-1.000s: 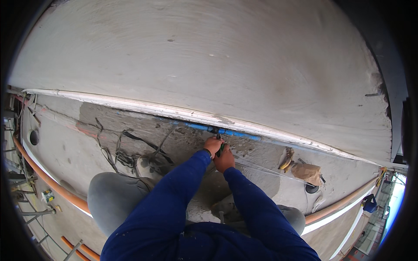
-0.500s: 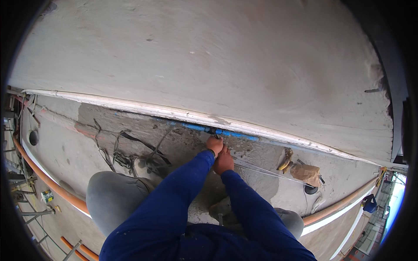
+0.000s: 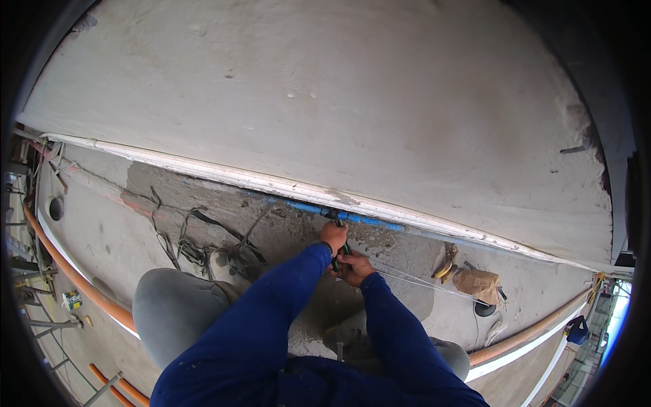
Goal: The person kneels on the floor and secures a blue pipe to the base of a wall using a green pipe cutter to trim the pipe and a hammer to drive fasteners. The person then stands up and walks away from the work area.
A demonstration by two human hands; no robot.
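Note:
A blue pipe (image 3: 373, 220) runs along the base of the pale wall (image 3: 319, 95) beneath a white edge strip, with a dark fitting (image 3: 333, 214) on it. Just below that fitting, my left hand (image 3: 332, 236) is closed around a green-handled tool (image 3: 344, 247), perhaps pliers; its working end is largely hidden. My right hand (image 3: 354, 271) grips the lower handles of the same tool, fingers curled. Thin pale lines (image 3: 413, 278) stretch rightward from near my hands.
Tangled straps and ropes (image 3: 190, 247) lie left on rough concrete. At right are a crumpled brown paper bag (image 3: 477, 285), a yellowish object (image 3: 444, 264) and a round dark opening (image 3: 485, 310). Orange pipes (image 3: 91, 281) run at both sides. A distant person (image 3: 578, 329) is at far right.
My right hand has moved down and slightly right, away from the fitting, exposing more of the green handles. My left hand is slightly lower. The view has shifted slightly.

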